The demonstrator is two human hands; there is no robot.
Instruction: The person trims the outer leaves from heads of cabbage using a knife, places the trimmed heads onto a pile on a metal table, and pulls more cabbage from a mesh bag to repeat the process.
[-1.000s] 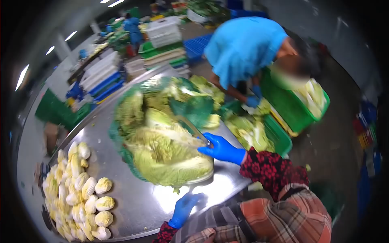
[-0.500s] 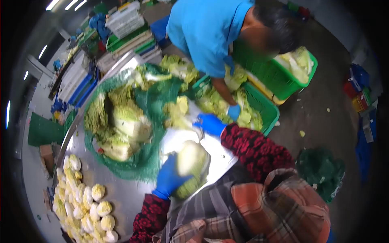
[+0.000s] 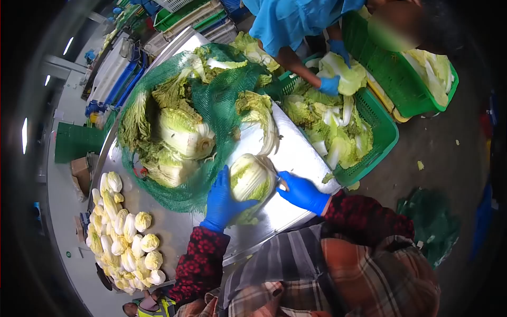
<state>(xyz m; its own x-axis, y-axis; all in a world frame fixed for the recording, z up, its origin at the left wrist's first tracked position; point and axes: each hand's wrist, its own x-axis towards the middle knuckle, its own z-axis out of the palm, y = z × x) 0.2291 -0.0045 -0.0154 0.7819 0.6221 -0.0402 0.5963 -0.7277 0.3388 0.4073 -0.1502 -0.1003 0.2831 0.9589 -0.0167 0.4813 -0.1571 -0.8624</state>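
Head view: cabbage [image 3: 252, 179] is lying between both gloved hands; left hand [image 3: 222, 201] is cupping its side, fingers curled, while right hand [image 3: 301, 191] is touching its end, fingers loosely closed.

Left hand [image 3: 224, 201] cupped, fingers spread, right hand [image 3: 301, 191] extended, gloved

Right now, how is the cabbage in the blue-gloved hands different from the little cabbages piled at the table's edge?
The held cabbage is big, with green outer leaves; the piled cabbages are small and pale yellow-white. The held cabbage is gripped by the left hand, with the right hand beside it; the piled cabbages lie untouched in a heap. Both rest on the same steel table.
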